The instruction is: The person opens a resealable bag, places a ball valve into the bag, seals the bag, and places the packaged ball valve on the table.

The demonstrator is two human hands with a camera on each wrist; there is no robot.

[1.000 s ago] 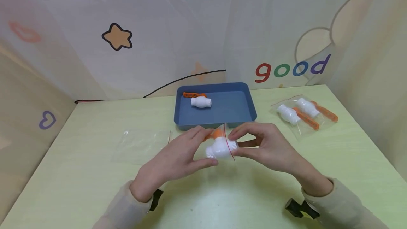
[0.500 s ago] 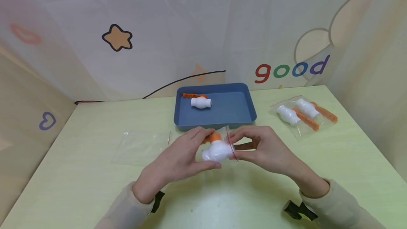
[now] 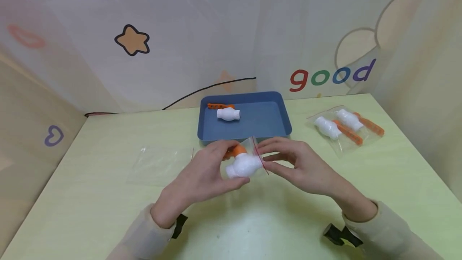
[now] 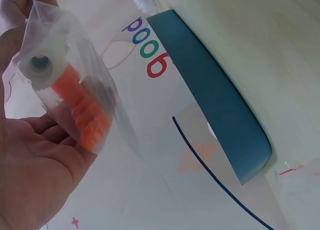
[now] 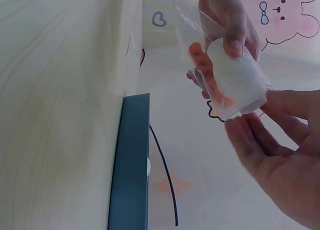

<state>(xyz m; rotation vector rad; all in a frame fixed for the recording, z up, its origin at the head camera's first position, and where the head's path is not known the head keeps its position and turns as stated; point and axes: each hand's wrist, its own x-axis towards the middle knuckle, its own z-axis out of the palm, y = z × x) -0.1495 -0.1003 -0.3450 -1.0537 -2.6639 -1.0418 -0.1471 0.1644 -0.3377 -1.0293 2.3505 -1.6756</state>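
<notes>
A white ball valve (image 3: 245, 165) with an orange handle (image 3: 236, 151) sits in a clear zip bag (image 3: 250, 144), held up over the near side of the tray. My left hand (image 3: 202, 171) grips valve and bag together, thumb along the white body and fingers behind the handle. At the bag's red-striped mouth, my right hand (image 3: 303, 167) pinches the edge between thumb and fingers, right by the valve's end. In the left wrist view, the round opening of the valve (image 4: 41, 65) shows through the plastic. The right wrist view has the left thumb pressed on the white body (image 5: 240, 80).
A blue tray (image 3: 263, 123) at the back holds another white valve body (image 3: 228, 114) and an orange handle (image 3: 218, 106). Two bagged valves (image 3: 339, 127) lie at the right. A flat clear bag (image 3: 159, 165) lies at the left. A printed curtain (image 3: 202, 31) hangs behind the table.
The valve has slid left, deeper into the bag, so its right end has passed inside the red stripe. My right fingers have shifted from the valve's end to the bag's mouth.
</notes>
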